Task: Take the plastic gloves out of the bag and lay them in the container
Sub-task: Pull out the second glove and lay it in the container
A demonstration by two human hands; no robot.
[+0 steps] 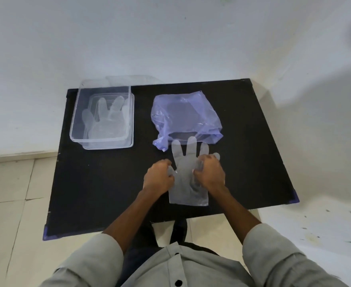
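Translucent, thin and faintly crinkled, the flat clear plastic glove (186, 172) lies on the black rectangular table (108, 183), its cuff nearest the person and its fingers pointing away, so its long axis runs from the body toward the wall. The left hand (159, 177) is clenched on the glove's left edge and the right hand (209, 172) is clenched on its right edge, bunching the film there; both grips pinch the glove about halfway along its length. Just beyond the grips, the glove's fingertips touch or overlap the open mouth of the crumpled pale purple plastic bag (186, 117), which is soft, wrinkled and see-through. Well to the left of the left grip and farther away stands the clear rigid rectangular plastic container (76, 129), with rounded corners and glossy walls; another clear plastic glove (106, 123) lies flat inside it, fingers pointing toward the wall.
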